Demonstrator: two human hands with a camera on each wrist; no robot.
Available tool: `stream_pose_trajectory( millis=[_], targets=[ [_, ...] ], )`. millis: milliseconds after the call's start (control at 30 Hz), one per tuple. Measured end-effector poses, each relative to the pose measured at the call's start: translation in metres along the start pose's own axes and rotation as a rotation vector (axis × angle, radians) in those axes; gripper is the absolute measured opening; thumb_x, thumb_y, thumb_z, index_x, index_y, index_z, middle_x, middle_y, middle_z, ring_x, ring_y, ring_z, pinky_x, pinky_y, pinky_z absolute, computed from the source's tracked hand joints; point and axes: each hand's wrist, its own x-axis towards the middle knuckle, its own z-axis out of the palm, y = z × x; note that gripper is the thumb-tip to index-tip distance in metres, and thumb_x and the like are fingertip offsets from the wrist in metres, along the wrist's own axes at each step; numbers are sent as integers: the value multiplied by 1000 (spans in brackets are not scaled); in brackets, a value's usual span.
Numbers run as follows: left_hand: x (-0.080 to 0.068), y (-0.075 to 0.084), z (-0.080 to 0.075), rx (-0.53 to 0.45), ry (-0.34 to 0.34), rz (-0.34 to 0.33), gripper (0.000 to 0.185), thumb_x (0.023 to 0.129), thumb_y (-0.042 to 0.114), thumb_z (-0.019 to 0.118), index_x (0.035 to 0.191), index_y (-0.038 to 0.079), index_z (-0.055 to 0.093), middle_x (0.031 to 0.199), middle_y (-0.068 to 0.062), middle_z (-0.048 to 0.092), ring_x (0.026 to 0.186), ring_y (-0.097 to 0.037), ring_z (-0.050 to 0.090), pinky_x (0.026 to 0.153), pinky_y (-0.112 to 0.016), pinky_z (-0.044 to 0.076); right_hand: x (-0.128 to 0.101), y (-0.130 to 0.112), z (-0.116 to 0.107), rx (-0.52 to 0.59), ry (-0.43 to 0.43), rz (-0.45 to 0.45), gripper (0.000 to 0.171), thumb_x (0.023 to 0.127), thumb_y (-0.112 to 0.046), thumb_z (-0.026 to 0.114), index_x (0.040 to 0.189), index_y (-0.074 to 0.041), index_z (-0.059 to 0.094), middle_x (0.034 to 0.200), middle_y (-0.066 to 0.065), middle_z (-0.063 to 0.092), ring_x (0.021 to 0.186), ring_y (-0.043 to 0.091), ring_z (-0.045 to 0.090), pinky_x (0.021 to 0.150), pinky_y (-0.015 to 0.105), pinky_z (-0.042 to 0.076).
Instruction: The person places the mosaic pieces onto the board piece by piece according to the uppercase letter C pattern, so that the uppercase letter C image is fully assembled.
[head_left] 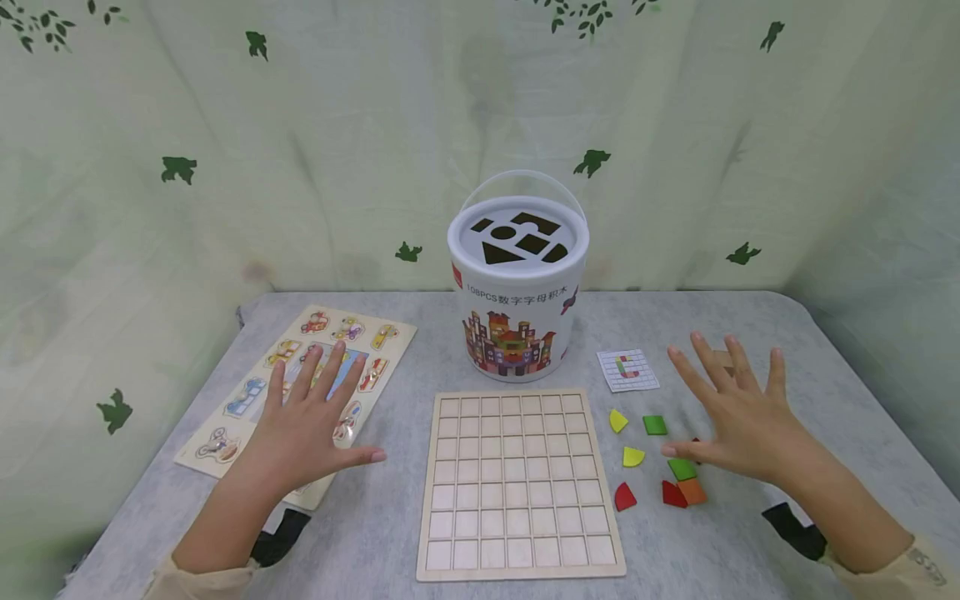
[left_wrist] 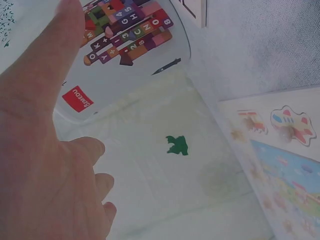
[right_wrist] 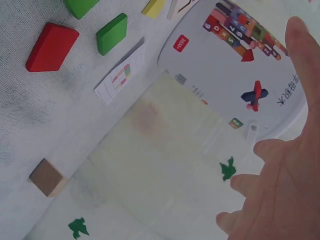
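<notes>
Hands spread over a desk (head_left: 375, 537); the left hand (head_left: 303, 433) is held over a peg puzzle (head_left: 243, 425), fingers straight and fanned, thumb pointing inward; the right hand (head_left: 750, 425) is likewise fanned over the right half, thumb tip near the coloured pieces; the two are well apart, with the whole width of a grid board (head_left: 517, 483) between them. The grid board lies toward the near side, midway across; a strip of desk separates its left edge from the puzzle, which slants along the desk's left edge, one corner near the far edge. Just beside the board's right edge lie two yellow pieces (head_left: 633, 457) and a red quarter-round (head_left: 625, 497); farther right are a green square (head_left: 655, 425) and a bunched green, orange and red group (head_left: 692, 491) (a red square (right_wrist: 52, 47) is mostly hidden by the hand in the head view). A bucket (head_left: 517, 292) stands by the far edge, behind the board; a pattern card (head_left: 628, 370) lies to its right; a wooden block (right_wrist: 47, 178) sits beyond the right fingers; broad desk surface extends from there to the right edge.
</notes>
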Motion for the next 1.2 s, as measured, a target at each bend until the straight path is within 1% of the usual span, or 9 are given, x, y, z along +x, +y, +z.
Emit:
stream_pose_trajectory(
  millis=[267,533,700,767,867,933,1067,1200],
  targets=[
    [0,-1,2,2,4,4,110,67,79,45,146,12,6,149,-15,1,133,-32,-11,99,-56,-12,0,1,1,4,2,-7,114,63,-71,60,145,-24,-3,149,16,2,130,42,-13,89,60,-22],
    [1,0,0,-10,-6,0,110,68,78,46,146,12,5,149,-16,-1,133,-34,-10,99,-54,-14,1,2,0,4,7,-4,116,62,-71,62,145,-24,-3,148,17,3,130,41,-13,90,60,-22],
    [0,1,2,-35,12,21,108,69,76,47,146,12,4,149,-14,-1,133,-34,-7,100,-56,-7,2,2,0,5,14,-23,114,64,-72,59,145,-23,-4,149,16,0,131,38,-15,91,60,-20],
    [0,3,3,-57,23,35,107,70,75,48,146,12,5,149,-13,-1,134,-33,-7,101,-56,-4,3,1,0,26,22,-38,113,65,-71,59,146,-22,-3,149,15,-1,131,37,-14,92,60,-19],
    [-1,6,7,-99,55,62,106,71,72,50,146,11,8,150,-11,-2,134,-30,-5,102,-56,2,4,-1,0,87,31,-59,113,66,-67,63,146,-20,-2,149,14,-2,132,38,-11,94,60,-17],
    [-1,11,11,-122,80,85,105,72,70,52,145,10,8,150,-10,-2,134,-30,-3,102,-55,7,6,-3,0,131,41,-73,112,66,-62,67,146,-20,1,149,14,1,132,39,-7,95,60,-15],
    [-2,25,21,-186,137,130,104,73,66,55,145,8,7,150,-9,-1,134,-30,5,102,-51,16,10,-9,3,210,59,-96,112,65,-53,74,146,-18,5,148,16,6,131,42,-2,96,61,-11],
    [-5,44,37,-298,187,151,102,75,60,59,145,7,8,150,-9,4,133,-30,14,102,-47,21,14,-14,10,316,49,-108,109,65,-44,77,146,-16,10,147,16,9,131,43,2,97,63,-6]
  ],
)
